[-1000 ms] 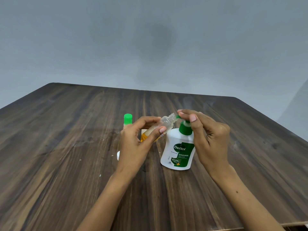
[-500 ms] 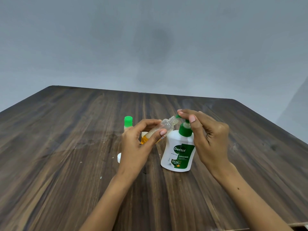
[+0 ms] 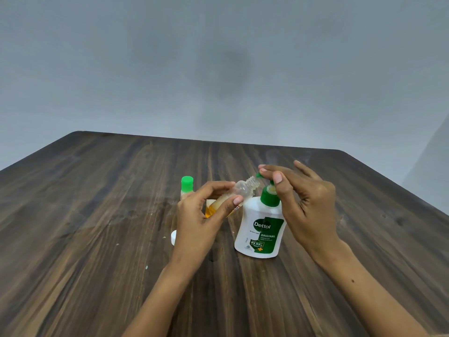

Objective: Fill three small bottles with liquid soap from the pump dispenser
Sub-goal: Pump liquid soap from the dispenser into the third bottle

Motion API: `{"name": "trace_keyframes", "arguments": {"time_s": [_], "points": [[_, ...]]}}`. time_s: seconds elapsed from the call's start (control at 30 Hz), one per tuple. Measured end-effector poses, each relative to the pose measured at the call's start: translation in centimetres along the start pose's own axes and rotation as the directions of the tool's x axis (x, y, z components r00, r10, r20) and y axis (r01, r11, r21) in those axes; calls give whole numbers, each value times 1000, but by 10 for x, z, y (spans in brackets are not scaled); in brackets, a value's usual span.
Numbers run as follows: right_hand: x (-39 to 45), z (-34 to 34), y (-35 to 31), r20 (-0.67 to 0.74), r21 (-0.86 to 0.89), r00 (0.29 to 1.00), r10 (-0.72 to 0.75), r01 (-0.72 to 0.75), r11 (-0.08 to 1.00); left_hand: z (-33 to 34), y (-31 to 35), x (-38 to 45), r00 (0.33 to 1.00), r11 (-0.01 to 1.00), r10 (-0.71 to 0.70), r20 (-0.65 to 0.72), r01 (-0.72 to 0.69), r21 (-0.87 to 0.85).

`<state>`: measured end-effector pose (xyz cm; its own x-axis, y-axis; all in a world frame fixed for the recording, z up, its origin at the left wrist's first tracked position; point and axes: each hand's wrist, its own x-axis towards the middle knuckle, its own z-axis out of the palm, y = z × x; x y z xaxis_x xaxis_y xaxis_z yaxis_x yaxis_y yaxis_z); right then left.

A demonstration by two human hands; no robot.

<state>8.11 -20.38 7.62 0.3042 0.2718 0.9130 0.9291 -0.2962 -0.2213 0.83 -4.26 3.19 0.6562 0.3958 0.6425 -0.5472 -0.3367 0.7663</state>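
Note:
A white pump dispenser (image 3: pixel 261 229) with a green label and green pump head stands on the wooden table (image 3: pixel 97 215). My left hand (image 3: pixel 201 215) holds a small clear bottle (image 3: pixel 240 189), tilted, its open threaded neck at the green nozzle; orange soap lies in its lower part. My right hand (image 3: pixel 301 203) rests its index finger and thumb on the pump head, the pump stem showing raised. Behind my left hand stands a second small bottle with a green cap (image 3: pixel 187 184).
A small white cap (image 3: pixel 173 237) lies on the table left of my left wrist, partly hidden. The table's far edge meets a plain grey wall.
The pump head has risen under my right hand, whose outer fingers have spread. The tilted bottle stays at the nozzle.

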Motion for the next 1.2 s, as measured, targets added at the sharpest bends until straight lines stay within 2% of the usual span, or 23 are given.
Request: {"name": "trace_keyframes", "arguments": {"time_s": [0.4,0.6,0.8,1.03,1.2], "points": [[-1,0,4,9,12,1000,-8,8,1000,0,2,0,1000,1000,-1,-10,1,10],[-9,6,0,-50,55,998,39,-36,998,0,4,0,1000,1000,12,-7,-12,13],[2,1,4,-10,46,999,34,-33,998,1,4,-1,1000,1000,21,-6,-21,0],[-10,5,3,-27,104,997,76,-73,992,1,4,0,1000,1000,20,-3,-20,6],[-3,2,0,-15,70,998,54,-53,996,0,2,0,1000,1000,14,-7,-14,7]]}}
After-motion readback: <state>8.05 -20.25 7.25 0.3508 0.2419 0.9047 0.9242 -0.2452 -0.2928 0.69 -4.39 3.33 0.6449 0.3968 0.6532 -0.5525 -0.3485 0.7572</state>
